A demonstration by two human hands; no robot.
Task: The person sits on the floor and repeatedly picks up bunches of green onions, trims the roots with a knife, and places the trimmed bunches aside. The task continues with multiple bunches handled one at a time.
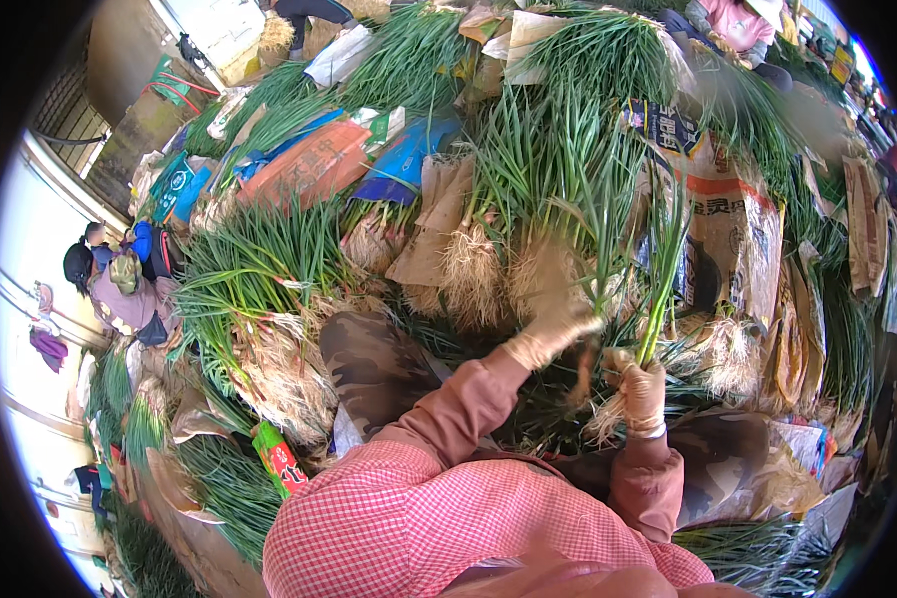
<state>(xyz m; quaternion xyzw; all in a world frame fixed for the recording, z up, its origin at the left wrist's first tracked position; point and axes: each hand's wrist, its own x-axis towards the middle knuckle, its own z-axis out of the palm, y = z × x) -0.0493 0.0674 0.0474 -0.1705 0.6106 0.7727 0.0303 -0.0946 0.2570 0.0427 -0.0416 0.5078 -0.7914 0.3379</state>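
Observation:
My right hand point(643, 392), in a pale glove, is shut around a small bunch of green onions point(652, 329). Their green leaves rise upright above the fist, and pale roots point(605, 418) stick out at its lower left. My left hand point(553, 338), gloved too and blurred by motion, is just left of it. Its fingertips close on a green onion stalk point(600, 295) with blurred leaves. Before me stand thick bundles of green onions point(560, 161), with tangled roots point(472, 258) towards me. Loose leaves lie in the shadow between my camouflage-clad legs point(377, 359).
A heap of green onions point(284, 374) lies by my left knee. A printed woven sack point(732, 232) wraps a bundle at the right. Orange point(306, 161) and blue point(407, 157) sacks cover others. A red-green packet point(278, 457) lies at my left. A person point(736, 30) sits at the far right.

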